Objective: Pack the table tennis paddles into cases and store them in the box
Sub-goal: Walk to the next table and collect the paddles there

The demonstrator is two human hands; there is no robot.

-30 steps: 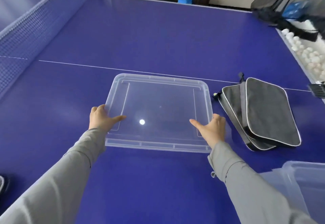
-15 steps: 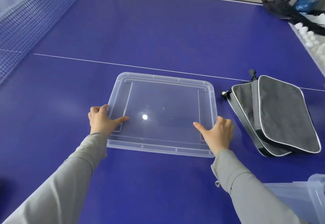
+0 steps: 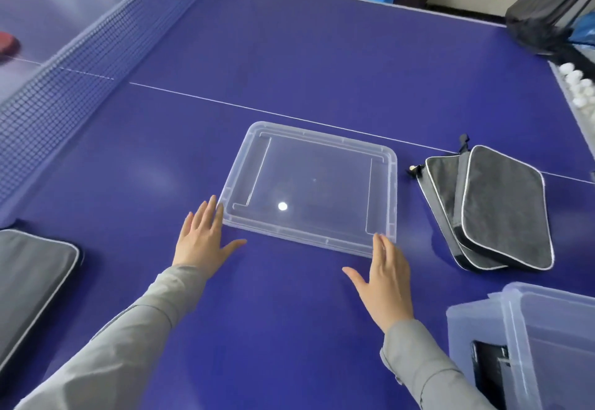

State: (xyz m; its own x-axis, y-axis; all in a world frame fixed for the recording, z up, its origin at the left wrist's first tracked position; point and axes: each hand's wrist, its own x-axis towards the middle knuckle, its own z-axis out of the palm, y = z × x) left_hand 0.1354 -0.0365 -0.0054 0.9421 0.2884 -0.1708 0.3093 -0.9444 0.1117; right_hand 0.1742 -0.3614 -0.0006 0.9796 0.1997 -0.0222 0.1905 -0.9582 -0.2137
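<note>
Left hand (image 3: 203, 238): flat, fingers spread, holding nothing, fingertips touching near-left corner of clear lid (image 3: 310, 184).
Right hand (image 3: 383, 284): flat, fingers spread, empty, fingertips at lid's near-right corner.
Lid: lying flat on blue desk (image 3: 289, 55), just ahead of both hands.
Cases (image 3: 489, 206): two grey, overlapping, right of and beyond right hand; long axis running away and slightly left; right hand nearer.
Box (image 3: 547, 338): clear, close right of right wrist.
Third case (image 3: 29, 287): left of left arm.

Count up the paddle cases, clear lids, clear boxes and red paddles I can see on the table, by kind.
Paddle cases: 3, two stacked at right, one at the left edge
Clear lid: 1
Clear box: 1
Red paddle, beyond the net: 1
Total: 6
</note>
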